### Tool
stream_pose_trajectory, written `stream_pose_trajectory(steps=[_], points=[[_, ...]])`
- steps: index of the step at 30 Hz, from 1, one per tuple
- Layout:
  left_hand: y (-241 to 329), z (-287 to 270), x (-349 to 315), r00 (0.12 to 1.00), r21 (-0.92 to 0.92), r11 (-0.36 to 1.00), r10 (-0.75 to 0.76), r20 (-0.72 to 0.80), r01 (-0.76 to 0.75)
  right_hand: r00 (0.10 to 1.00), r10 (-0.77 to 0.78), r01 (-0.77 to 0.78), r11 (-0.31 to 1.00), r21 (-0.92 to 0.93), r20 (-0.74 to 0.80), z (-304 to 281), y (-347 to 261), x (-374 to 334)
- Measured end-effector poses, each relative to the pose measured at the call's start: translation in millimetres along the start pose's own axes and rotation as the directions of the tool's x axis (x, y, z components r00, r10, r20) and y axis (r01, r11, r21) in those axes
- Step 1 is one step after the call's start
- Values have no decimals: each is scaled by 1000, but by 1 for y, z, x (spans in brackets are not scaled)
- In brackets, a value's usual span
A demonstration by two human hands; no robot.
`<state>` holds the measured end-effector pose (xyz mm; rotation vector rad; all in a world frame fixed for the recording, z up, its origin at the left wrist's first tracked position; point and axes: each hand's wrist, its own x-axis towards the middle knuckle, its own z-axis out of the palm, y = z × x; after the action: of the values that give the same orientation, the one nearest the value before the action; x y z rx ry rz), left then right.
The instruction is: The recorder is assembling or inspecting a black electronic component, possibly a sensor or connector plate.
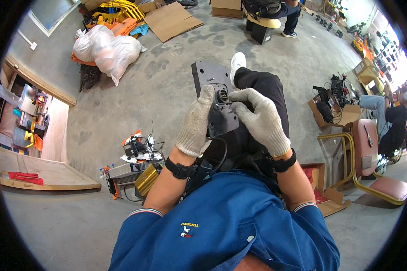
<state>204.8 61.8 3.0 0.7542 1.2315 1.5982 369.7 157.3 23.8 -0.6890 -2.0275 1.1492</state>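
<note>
A dark, flat plastic housing [211,73] with a few holes lies tilted over my lap. Near its middle sits a round black multi-pin connector [222,95]. My left hand [196,118], in a pale knitted work glove, grips the housing along its left side, thumb lying beside the connector. My right hand [261,118], gloved likewise, is at the connector's right edge with its index finger and thumb bent together. Whatever lies between those fingertips is too small or hidden to make out. A black cable [224,149] curves below the housing near my left wrist.
Metal-cased electronic units [130,172] and loose wires lie on the floor at left. White sacks [108,49] and flattened cardboard [172,21] are further off. At right stand a pink chair [365,149] and a carton of black parts [325,107]. Other people sit nearby.
</note>
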Motion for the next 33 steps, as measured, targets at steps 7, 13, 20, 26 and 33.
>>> stream_pose_trajectory(steps=[7, 13, 20, 26, 33], points=[[4, 0, -1, 999, 22, 999, -43, -24, 43, 999, -47, 47, 995, -90, -3, 1, -4, -2], [1, -2, 1, 998, 7, 999, -52, -36, 52, 999, -38, 37, 994, -99, -10, 0, -6, -1], [9, 4, -5, 997, -14, 997, -70, -26, 70, 1000, -28, 27, 990, -139, -4, 0, -9, -2], [6, 2, -4, 998, -41, 997, -67, -11, 67, 1000, -10, 11, 990, -140, 7, -1, -14, -2], [4, -1, -3, 997, -9, 997, -71, -22, 70, 998, -59, 60, 988, -143, 8, 0, -12, -3]])
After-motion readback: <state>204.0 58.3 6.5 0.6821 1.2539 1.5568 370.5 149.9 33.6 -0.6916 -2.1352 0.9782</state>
